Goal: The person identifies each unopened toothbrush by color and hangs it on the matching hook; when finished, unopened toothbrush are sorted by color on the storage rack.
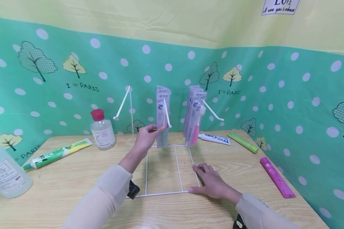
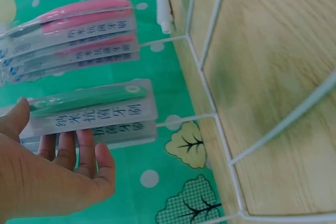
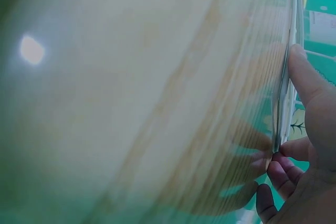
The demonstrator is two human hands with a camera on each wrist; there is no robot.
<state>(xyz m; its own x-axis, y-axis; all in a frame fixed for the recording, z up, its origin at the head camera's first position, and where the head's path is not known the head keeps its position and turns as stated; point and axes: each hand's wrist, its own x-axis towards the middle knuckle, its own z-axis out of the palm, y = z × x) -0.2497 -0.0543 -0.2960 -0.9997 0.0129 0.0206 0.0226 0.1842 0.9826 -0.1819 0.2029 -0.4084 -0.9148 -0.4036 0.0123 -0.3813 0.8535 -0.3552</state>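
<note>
A white wire display rack (image 1: pixel 178 168) stands on the table with hooks sticking out towards me. Packaged toothbrushes hang from its middle and right hooks. My left hand (image 1: pixel 145 136) pinches the front package on the middle hook, a green toothbrush (image 2: pixel 89 100) in a clear, printed wrapper; the thumb lies on one side and fingers on the other in the left wrist view. To the right hang several packages, the front one holding a pink toothbrush (image 1: pixel 196 128). My right hand (image 1: pixel 210 182) holds the rack's front right base corner, thumb on the front bar, fingers at the side bar.
The rack's left hook (image 1: pixel 122 103) is bare. A red-capped bottle (image 1: pixel 103 132), a green-yellow toothpaste tube (image 1: pixel 60 154) and a large clear bottle (image 1: pixel 8 173) stand or lie left. Rightward lie a white-blue tube (image 1: pixel 215 139), a green tube (image 1: pixel 243 143) and a pink tube (image 1: pixel 277 178).
</note>
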